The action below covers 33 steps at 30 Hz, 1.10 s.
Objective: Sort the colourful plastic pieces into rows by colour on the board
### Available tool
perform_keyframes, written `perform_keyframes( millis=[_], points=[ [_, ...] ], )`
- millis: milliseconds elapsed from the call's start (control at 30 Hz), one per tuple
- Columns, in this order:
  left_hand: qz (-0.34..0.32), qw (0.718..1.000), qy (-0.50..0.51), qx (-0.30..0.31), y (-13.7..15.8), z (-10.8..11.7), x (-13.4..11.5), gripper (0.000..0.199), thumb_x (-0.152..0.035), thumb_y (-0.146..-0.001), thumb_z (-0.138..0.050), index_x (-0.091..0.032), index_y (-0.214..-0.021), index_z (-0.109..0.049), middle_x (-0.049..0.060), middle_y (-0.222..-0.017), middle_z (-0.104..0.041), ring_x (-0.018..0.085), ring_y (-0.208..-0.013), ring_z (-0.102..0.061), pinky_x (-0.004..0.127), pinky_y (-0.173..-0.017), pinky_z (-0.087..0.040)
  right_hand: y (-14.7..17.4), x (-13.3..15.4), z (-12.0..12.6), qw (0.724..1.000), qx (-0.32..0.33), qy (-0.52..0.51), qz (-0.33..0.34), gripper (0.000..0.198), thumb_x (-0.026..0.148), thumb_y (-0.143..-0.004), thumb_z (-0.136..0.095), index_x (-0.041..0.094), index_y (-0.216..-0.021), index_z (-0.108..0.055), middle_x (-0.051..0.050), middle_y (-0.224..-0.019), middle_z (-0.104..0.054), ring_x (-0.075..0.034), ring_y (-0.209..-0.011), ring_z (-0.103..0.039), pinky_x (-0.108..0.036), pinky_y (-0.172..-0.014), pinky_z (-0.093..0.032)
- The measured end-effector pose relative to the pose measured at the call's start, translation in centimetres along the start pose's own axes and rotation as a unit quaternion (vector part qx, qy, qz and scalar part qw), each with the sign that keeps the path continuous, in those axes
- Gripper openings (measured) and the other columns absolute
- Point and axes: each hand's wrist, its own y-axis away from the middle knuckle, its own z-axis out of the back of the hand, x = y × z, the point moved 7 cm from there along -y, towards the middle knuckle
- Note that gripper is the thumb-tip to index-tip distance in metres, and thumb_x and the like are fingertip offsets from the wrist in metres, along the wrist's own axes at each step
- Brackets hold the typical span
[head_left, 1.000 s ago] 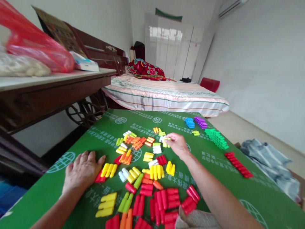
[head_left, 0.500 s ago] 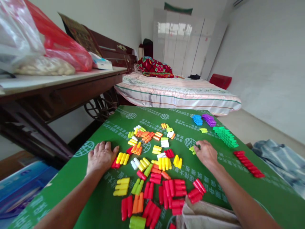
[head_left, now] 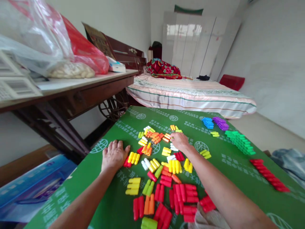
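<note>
From where I'm steering, the board (head_left: 87, 171) has a bare strip between its left edge and the left hand (head_left: 115, 155). That hand lies flat, fingers spread, thumb near the yellow pieces (head_left: 133, 158). Going right, mixed pieces crowd the way across. The orange pieces (head_left: 166, 137) lie just left of the fingertips of the right hand (head_left: 179, 141); I can't tell whether it pinches anything. Right of it there's open room around the lime pieces (head_left: 205, 154), then the green block (head_left: 240, 142) and red row (head_left: 269, 175) toward the right edge.
</note>
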Motion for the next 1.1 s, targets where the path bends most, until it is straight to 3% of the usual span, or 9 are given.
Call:
perform_keyframes(
  millis=[233,400,500,667,800,933,1100],
  points=[
    [0.003,1.000,0.010,-0.003,0.0,-0.4,0.1,0.067,-0.053,-0.090,-0.021,-0.008,-0.132,-0.047,0.021,-0.145,-0.042,0.035,-0.138,-0.032,0.053,-0.109,-0.030,0.4,-3.7,0.1,0.995,-0.020,-0.092,-0.042,0.032,0.028,-0.091,-0.047,0.018,-0.109,-0.071,-0.003,-0.093,-0.076,-0.015,-0.073,-0.069,-0.022,-0.059,-0.050],
    [0.002,1.000,0.012,-0.011,0.4,-0.3,0.0,0.065,-0.051,-0.090,-0.022,-0.008,-0.132,-0.047,0.020,-0.145,-0.043,0.035,-0.138,-0.033,0.052,-0.110,-0.029,1.4,-5.3,0.7,0.997,-0.004,-0.013,-0.076,0.024,0.027,-0.087,-0.053,0.020,-0.091,-0.076,-0.005,-0.085,-0.075,-0.018,-0.076,-0.070,-0.024,-0.063,-0.048],
    [0.004,1.000,0.014,-0.016,0.6,-0.2,0.0,0.064,-0.050,-0.091,-0.023,-0.007,-0.132,-0.048,0.021,-0.145,-0.044,0.035,-0.137,-0.034,0.052,-0.109,-0.030,1.9,-4.5,1.6,0.995,-0.011,0.063,-0.082,0.022,0.025,-0.085,-0.055,0.020,-0.082,-0.076,-0.012,-0.088,-0.074,-0.025,-0.085,-0.069,-0.031,-0.071,-0.049],
    [0.007,0.999,0.024,-0.020,0.8,-0.2,-0.1,0.062,-0.049,-0.091,-0.026,-0.007,-0.131,-0.049,0.021,-0.145,-0.043,0.035,-0.137,-0.035,0.052,-0.109,-0.030,1.8,1.7,1.2,0.992,-0.015,0.124,0.011,0.025,0.024,-0.089,-0.049,0.020,-0.094,-0.073,-0.014,-0.102,-0.071,-0.026,-0.096,-0.066,-0.033,-0.078,-0.047],
    [0.010,0.999,0.033,-0.016,0.8,-0.6,0.1,0.063,-0.050,-0.090,-0.028,-0.008,-0.133,-0.047,0.021,-0.146,-0.041,0.035,-0.138,-0.033,0.054,-0.111,-0.028,0.9,8.6,-1.3,0.985,0.010,0.121,0.120,0.026,0.025,-0.092,-0.046,0.020,-0.096,-0.071,-0.009,-0.100,-0.072,-0.022,-0.093,-0.066,-0.030,-0.077,-0.047],
    [0.009,0.999,0.035,-0.015,0.9,-0.9,0.2,0.063,-0.050,-0.091,-0.028,-0.008,-0.134,-0.046,0.021,-0.147,-0.040,0.035,-0.139,-0.031,0.054,-0.111,-0.028,-0.2,14.4,-4.0,0.974,0.022,0.116,0.193,0.026,0.021,-0.092,-0.047,0.020,-0.103,-0.070,-0.011,-0.106,-0.071,-0.023,-0.099,-0.064,-0.032,-0.082,-0.047],
    [0.012,0.999,0.039,-0.015,0.8,-0.9,0.2,0.062,-0.048,-0.090,-0.030,-0.008,-0.134,-0.047,0.022,-0.147,-0.041,0.036,-0.139,-0.032,0.055,-0.110,-0.028,0.0,17.6,-6.6,0.965,0.046,0.135,0.222,0.021,0.021,-0.087,-0.055,0.022,-0.098,-0.073,-0.013,-0.110,-0.069,-0.028,-0.102,-0.062,-0.038,-0.083,-0.051]
  ],
)
